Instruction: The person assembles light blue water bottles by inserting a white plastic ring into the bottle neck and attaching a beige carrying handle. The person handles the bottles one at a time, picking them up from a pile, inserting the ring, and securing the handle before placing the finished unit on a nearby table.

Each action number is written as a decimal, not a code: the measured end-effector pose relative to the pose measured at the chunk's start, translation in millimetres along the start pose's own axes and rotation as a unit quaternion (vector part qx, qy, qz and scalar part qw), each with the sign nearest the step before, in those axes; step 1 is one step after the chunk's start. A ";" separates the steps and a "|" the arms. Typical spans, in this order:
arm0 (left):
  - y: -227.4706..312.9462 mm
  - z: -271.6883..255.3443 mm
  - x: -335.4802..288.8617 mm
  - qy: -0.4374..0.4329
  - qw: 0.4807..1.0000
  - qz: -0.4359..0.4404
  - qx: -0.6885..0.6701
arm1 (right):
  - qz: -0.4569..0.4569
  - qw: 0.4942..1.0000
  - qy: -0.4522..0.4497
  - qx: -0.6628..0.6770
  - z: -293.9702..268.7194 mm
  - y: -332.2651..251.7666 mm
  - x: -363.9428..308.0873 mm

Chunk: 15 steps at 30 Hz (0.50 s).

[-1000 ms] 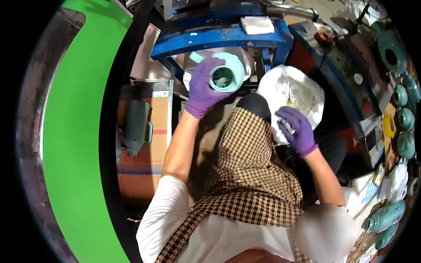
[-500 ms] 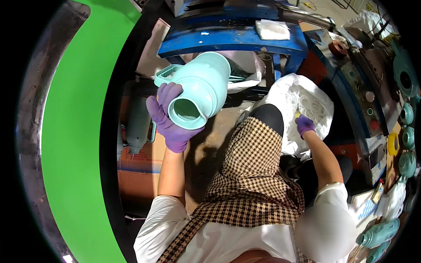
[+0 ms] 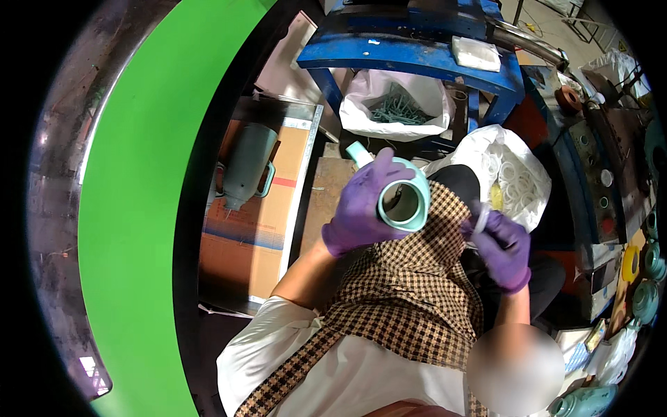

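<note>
A mint-green plastic jug [image 3: 423, 198] is held over my lap, its round mouth facing up toward me and its handle at the upper left. My left hand [image 3: 358, 208], in a purple glove, grips the jug's left side near the rim. To its right, my right hand [image 3: 504, 249], also gloved in purple, pinches a white ring [image 3: 482, 217] between thumb and fingers; the ring is slightly blurred. Beyond that hand a white sack [image 3: 536, 208] holds several loose white rings [image 3: 513, 177] and a small yellow item [image 3: 496, 197].
A cardboard box [image 3: 267, 267] at my left holds a grey-green jug [image 3: 249, 167]. Ahead is a blue bench [image 3: 410, 59] with a white bag [image 3: 356, 124] of green strips beneath. A green panel [image 3: 132, 208] curves along the far left. Machinery and several jugs [image 3: 587, 402] line the right.
The jug has come closer to my lap, turning its mouth more toward me. My right hand has left the sack and come back toward the jug with a white ring.
</note>
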<state>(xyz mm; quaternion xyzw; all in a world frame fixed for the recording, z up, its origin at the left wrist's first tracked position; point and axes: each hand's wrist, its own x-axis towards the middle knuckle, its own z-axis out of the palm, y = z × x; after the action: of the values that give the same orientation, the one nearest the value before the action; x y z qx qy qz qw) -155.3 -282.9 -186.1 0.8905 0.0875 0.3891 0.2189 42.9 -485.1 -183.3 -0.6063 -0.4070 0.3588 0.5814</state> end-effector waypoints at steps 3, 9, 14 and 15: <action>-4.7 18.6 -4.0 0.014 0.998 0.045 -0.038 | -0.223 0.966 -0.095 -0.085 43.9 -22.6 13.6; 13.4 23.7 4.1 -0.081 0.993 0.006 -0.090 | -0.149 0.939 -0.036 -0.307 64.7 -18.6 17.8; 16.9 43.1 2.4 -0.063 0.989 0.042 -0.129 | -0.167 0.926 0.026 -0.338 68.5 -5.4 7.2; 19.1 42.4 1.4 -0.079 0.989 0.043 -0.121 | -0.159 0.928 0.034 -0.334 72.0 -9.0 3.1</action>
<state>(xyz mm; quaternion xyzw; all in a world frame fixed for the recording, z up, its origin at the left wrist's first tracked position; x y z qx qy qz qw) -123.7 -313.1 -201.9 0.8884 -0.0163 0.3346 0.3139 -21.9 -452.6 -178.9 -0.7046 -0.5744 0.0838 0.4082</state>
